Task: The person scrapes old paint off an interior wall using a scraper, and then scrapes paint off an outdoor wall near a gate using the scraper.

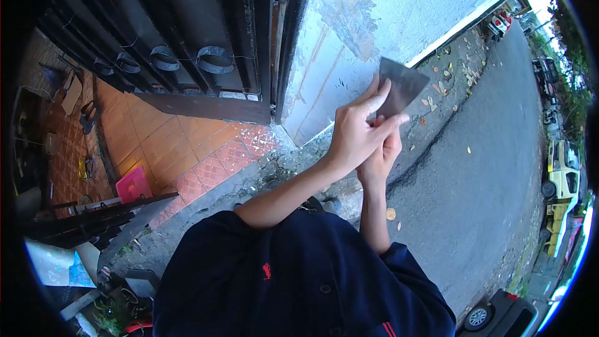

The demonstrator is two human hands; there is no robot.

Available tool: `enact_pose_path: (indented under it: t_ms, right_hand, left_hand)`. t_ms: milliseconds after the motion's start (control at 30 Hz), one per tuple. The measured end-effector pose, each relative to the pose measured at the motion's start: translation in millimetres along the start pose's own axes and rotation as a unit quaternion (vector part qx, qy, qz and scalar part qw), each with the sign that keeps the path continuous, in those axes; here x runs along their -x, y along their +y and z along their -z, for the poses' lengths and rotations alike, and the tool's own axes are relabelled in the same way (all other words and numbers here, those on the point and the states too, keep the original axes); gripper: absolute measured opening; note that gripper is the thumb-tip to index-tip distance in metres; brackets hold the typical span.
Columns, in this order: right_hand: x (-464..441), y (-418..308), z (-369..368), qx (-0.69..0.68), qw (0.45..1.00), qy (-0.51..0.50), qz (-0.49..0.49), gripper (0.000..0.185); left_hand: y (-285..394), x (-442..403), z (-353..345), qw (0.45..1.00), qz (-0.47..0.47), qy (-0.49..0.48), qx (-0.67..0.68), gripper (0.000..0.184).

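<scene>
A scraper with a flat, dark grey blade that widens toward its far edge is held up in front of the wall. My left hand is closed on it, fingers along the blade's left edge. Beneath and partly behind it, my right hand grips the scraper's lower end; the handle is hidden by the hands. Beyond the blade stands a pale blue-white wall with scraped, flaking patches and brownish streaks. I cannot tell whether the blade touches the wall.
A dark metal gate with rings stands at left. Paint flakes lie on the tiled threshold. A pink plastic item lies on the tiles. To the right runs a road with leaves, a yellow truck and a dark car.
</scene>
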State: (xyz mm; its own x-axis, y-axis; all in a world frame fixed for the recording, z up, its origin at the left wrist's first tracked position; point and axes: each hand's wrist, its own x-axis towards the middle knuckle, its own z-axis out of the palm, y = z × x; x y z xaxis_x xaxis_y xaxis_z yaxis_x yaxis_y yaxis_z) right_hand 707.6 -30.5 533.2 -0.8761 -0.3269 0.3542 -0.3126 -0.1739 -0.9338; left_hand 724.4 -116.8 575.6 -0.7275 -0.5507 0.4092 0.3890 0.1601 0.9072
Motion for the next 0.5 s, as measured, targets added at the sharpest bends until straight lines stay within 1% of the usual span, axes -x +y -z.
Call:
enact_pose_path:
  t_ms: [33,67,100,133,167,200,233,267,300,400,433,500]
  right_hand:
    - [-8.3,-1.8,-2.3,-0.013,1.000,0.000,-0.010,0.013]
    - [-16.5,-4.1,-5.9,-0.026,0.999,-0.001,-0.020,0.013]
    - [-18.7,-8.7,-15.8,0.000,0.999,0.043,-0.013,0.020]
    - [-16.6,-12.7,-20.2,-0.002,0.999,0.038,-0.014,0.020]
    - [-12.8,-16.6,-22.7,0.053,0.997,0.049,0.012,0.020]
    - [-9.8,-18.6,-23.0,0.107,0.992,0.059,0.040,0.020]
    - [-8.0,-18.2,-22.1,0.069,0.996,0.050,0.006,0.017]
    - [-11.6,-19.2,-22.3,0.068,0.997,0.044,0.005,0.017]
    - [-17.5,-22.4,-24.1,0.050,0.998,0.040,0.006,0.015]
    - [-26.0,-21.7,-26.2,0.021,0.999,0.035,0.006,0.012]
    - [-24.7,-26.0,-25.8,0.051,0.998,0.032,0.019,0.012]
    - [-18.6,-32.3,-22.2,0.113,0.992,0.024,0.046,0.012]
  left_hand:
    - [-0.4,-3.2,-2.4,1.000,0.022,0.007,0.010,0.052]
    - [1.3,-6.8,-2.3,1.000,0.020,0.008,0.009,0.052]
    - [4.9,-9.5,-0.4,1.000,0.016,0.005,-0.015,0.052]
    - [6.7,-11.0,1.9,0.999,0.013,0.004,-0.039,0.052]
    - [2.5,-9.0,4.3,0.984,-0.097,0.015,-0.151,0.051]
    - [-0.7,-8.0,4.3,0.983,-0.097,0.021,-0.154,0.051]
    - [-1.3,-8.0,4.8,0.986,-0.104,0.005,-0.129,0.049]
    - [-0.6,-8.5,5.0,0.988,-0.111,-0.012,-0.104,0.047]
    - [0.4,-13.3,4.2,0.995,-0.068,-0.016,-0.076,0.046]
    - [8.9,-23.7,9.2,0.997,-0.039,-0.023,-0.066,0.045]
    - [5.3,-22.3,9.2,0.992,-0.087,-0.002,-0.090,0.045]
    - [2.0,-15.9,7.4,0.990,-0.104,-0.007,-0.093,0.045]
